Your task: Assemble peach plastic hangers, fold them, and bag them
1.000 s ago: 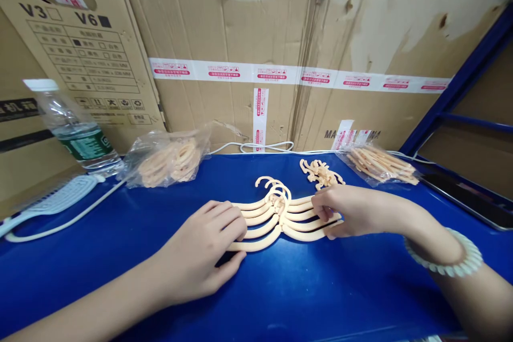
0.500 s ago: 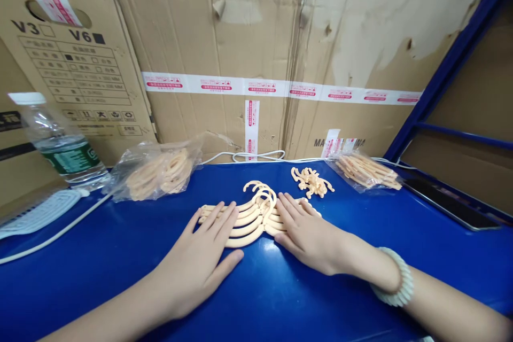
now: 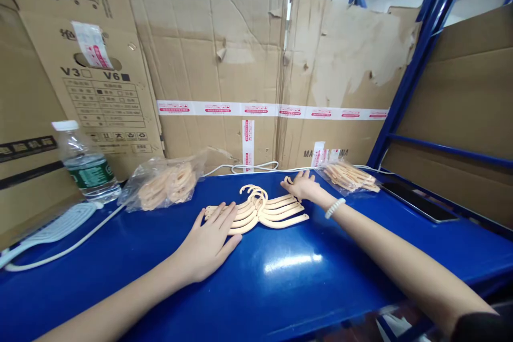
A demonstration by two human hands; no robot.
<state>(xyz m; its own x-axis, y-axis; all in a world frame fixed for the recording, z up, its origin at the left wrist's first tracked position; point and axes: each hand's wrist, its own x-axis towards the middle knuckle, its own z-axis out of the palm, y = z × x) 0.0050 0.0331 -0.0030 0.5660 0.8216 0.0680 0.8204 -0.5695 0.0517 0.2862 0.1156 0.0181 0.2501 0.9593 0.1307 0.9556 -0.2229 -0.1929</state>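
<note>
- Hangers point(image 3: 259, 212), what look like four of them, lie nested in a row at the middle of the tabletop point(image 3: 288, 291), their hooks overlapping; judged by how they lie, this much is put together and laid out
- Left over, as far as shows: small curved pieces point(image 3: 288, 179) just behind the row, mostly hidden by the right hand, and more parts in the left plastic bag point(image 3: 164, 187) and the right plastic bag point(image 3: 348, 177); whether anything is to be added to the laid-out row cannot be told
- Left hand point(image 3: 208, 246) lies spread over the left arms of the hangers, its grip loose and unclosed, fingers stretched out
- Right hand point(image 3: 303, 187) is at the small curved pieces, fingers slightly bent; whether its grip has closed on one cannot be told
- Hanger arms are smooth, rounded and pale peach, probably plastic, bowed like shallow wings, with hooks curling in open loops
- Clear, crinkled film wraps rounded parts in the left bag and straighter, stick-like ones in the right
- Glossy blue tabletop, throwing back a bright streak of light, against creased, torn cardboard point(image 3: 216, 64) crossed by printed tape
</note>
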